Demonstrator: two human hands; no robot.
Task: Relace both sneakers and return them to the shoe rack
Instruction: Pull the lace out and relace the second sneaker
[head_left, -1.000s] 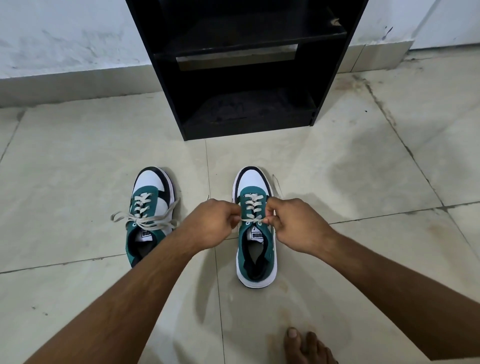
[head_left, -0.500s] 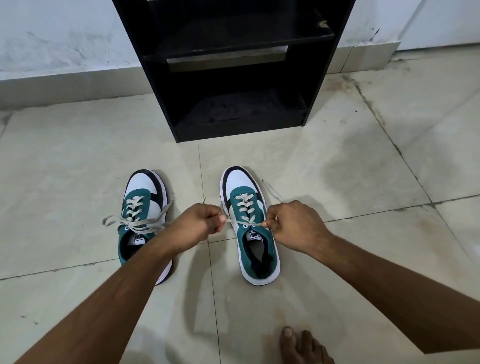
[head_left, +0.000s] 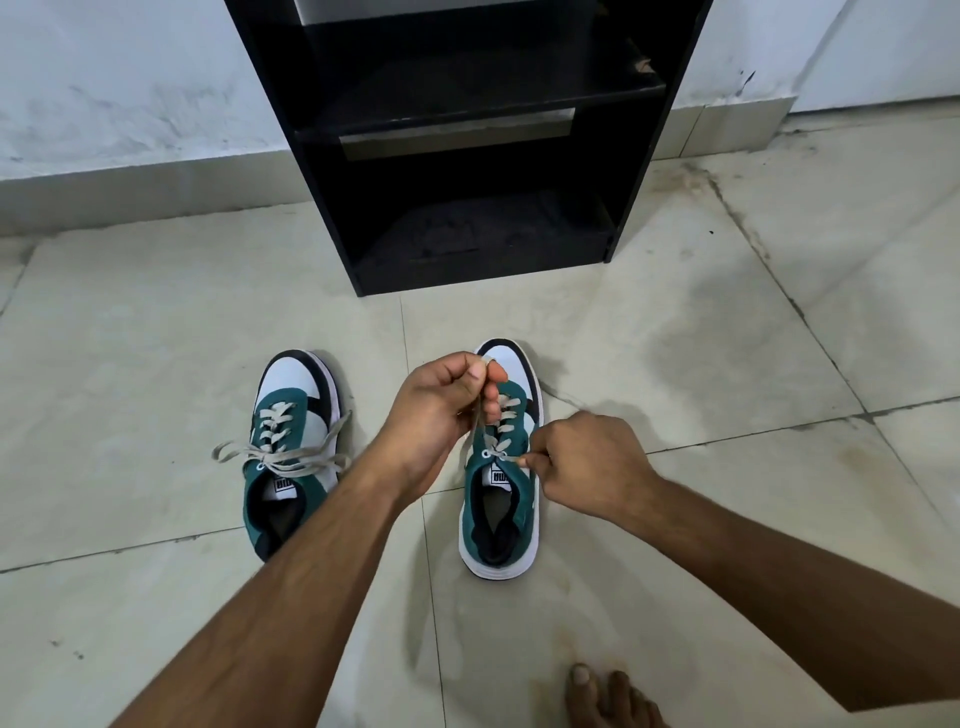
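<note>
Two teal, white and black sneakers stand toe-forward on the tiled floor. The left sneaker (head_left: 291, 452) has its grey lace tied in a loose bow. Over the right sneaker (head_left: 501, 512), my left hand (head_left: 441, 405) pinches one end of its lace (head_left: 475, 428) and holds it raised above the toe. My right hand (head_left: 582, 467) pinches the other lace end at the top eyelet on the shoe's right side. A loose lace tail trails on the floor to the right. The black shoe rack (head_left: 467, 150) stands ahead, its shelves bare.
A white wall with a tiled skirting (head_left: 130, 182) runs behind the rack. My bare foot (head_left: 608, 696) rests on the floor at the bottom right. Grout lines cross the pale floor tiles.
My left hand has lifted its lace end up and forward over the toe of the right sneaker. My right hand stays low at the top eyelet. The view has tilted slightly.
</note>
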